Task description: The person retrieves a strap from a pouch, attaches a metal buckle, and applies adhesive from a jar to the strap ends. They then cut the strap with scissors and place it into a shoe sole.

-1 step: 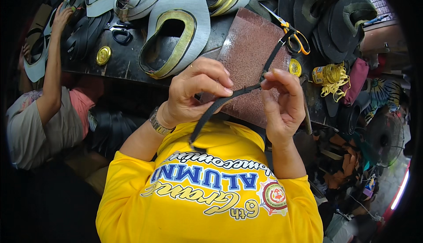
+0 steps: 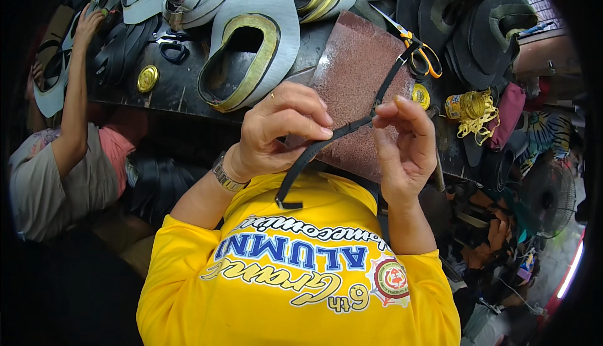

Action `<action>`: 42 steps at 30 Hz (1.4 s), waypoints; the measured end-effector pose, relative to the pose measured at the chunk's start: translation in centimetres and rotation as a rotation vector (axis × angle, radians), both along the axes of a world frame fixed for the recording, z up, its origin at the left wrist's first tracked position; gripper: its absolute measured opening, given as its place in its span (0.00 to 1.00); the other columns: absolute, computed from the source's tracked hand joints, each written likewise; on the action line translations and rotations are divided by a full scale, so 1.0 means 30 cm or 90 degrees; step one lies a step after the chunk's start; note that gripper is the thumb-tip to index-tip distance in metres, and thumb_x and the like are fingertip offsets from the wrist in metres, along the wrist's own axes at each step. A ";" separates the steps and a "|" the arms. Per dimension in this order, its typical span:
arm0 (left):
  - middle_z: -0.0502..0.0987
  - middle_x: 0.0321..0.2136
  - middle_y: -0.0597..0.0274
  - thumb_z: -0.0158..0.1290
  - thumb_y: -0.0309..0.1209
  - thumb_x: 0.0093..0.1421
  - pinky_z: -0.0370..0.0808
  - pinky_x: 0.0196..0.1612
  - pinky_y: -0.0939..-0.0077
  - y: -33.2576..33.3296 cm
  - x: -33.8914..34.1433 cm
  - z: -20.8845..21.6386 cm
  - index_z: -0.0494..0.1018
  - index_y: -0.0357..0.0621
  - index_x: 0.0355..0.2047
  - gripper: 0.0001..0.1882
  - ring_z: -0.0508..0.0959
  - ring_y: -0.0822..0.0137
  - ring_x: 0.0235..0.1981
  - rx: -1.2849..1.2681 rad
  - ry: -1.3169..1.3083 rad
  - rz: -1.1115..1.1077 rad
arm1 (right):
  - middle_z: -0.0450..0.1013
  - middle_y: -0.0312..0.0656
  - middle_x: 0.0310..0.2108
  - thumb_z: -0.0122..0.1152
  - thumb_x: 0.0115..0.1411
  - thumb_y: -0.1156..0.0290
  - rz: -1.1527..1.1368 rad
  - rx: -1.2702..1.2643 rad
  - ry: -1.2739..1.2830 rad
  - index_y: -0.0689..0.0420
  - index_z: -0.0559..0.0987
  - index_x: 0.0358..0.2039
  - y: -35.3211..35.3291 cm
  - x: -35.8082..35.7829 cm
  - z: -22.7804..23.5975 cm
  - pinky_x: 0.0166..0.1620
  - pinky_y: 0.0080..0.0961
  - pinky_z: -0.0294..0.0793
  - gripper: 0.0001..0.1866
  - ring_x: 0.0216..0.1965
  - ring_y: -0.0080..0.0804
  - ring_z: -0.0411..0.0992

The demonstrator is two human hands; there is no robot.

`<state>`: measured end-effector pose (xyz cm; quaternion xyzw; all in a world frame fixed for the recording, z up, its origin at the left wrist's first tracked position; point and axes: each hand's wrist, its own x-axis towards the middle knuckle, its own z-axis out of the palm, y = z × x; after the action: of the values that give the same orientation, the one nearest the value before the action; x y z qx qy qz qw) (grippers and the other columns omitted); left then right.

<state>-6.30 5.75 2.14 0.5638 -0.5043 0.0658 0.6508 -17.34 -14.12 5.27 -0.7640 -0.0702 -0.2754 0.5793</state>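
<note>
My left hand (image 2: pixel 286 123) pinches a narrow black strap (image 2: pixel 352 127) between thumb and fingertips, and the strap's loose end hangs down in front of my yellow shirt. Close by, my right hand (image 2: pixel 405 142) has its fingertips at the same strap, where it bends upward. From there the strap runs over a reddish-brown speckled board (image 2: pixel 352 57) toward orange-handled scissors (image 2: pixel 429 63). A small shiny fitting shows on its upper stretch. The board slants at the table's near edge, partly behind my hands.
Grey pieces with yellow-edged openings (image 2: pixel 279 38) and stacked black curved pieces (image 2: pixel 493 35) crowd the table. A jar draped with yellow strands (image 2: pixel 474 107), a gold lid (image 2: pixel 147 78) and dark-handled scissors (image 2: pixel 171 49) lie around. At left another person's arm (image 2: pixel 74 88) reaches across. A fan (image 2: pixel 549 196) stands right.
The strap's hanging end has swung slightly to the right and its tip now points sideways. Both hands hold nearly the same place.
</note>
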 end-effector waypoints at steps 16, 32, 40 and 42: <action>0.81 0.38 0.54 0.58 0.16 0.59 0.77 0.51 0.70 -0.028 -0.040 -0.026 0.73 0.41 0.38 0.09 0.81 0.65 0.43 -0.046 0.386 -0.025 | 0.77 0.43 0.37 0.60 0.55 0.89 0.027 -0.059 0.009 0.61 0.60 0.68 -0.003 0.016 0.025 0.52 0.27 0.70 0.39 0.41 0.27 0.75; 0.81 0.36 0.55 0.67 0.20 0.51 0.76 0.40 0.68 -0.002 0.025 -0.028 0.79 0.41 0.39 0.15 0.81 0.59 0.37 0.040 -0.103 0.074 | 0.77 0.41 0.38 0.59 0.60 0.86 -0.040 0.024 0.114 0.58 0.63 0.68 -0.087 -0.018 0.012 0.47 0.19 0.73 0.36 0.41 0.21 0.75; 0.81 0.36 0.53 0.63 0.13 0.50 0.77 0.40 0.72 0.002 0.018 -0.028 0.75 0.40 0.40 0.18 0.81 0.61 0.36 0.020 -0.027 0.095 | 0.74 0.34 0.35 0.60 0.60 0.86 -0.279 -0.070 0.190 0.56 0.71 0.63 -0.314 -0.161 -0.063 0.43 0.16 0.73 0.30 0.36 0.17 0.71; 0.80 0.36 0.52 0.62 0.11 0.50 0.77 0.42 0.71 -0.005 0.015 -0.026 0.73 0.40 0.40 0.19 0.81 0.61 0.36 0.030 -0.030 0.094 | 0.74 0.35 0.36 0.58 0.62 0.86 -0.308 -0.073 0.193 0.58 0.68 0.66 -0.376 -0.191 -0.070 0.43 0.17 0.74 0.31 0.36 0.18 0.72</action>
<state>-5.84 5.59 1.36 0.6130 -0.4780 0.1148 0.6185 -23.07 -25.39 3.17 -0.8225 0.1860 -0.2837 0.4566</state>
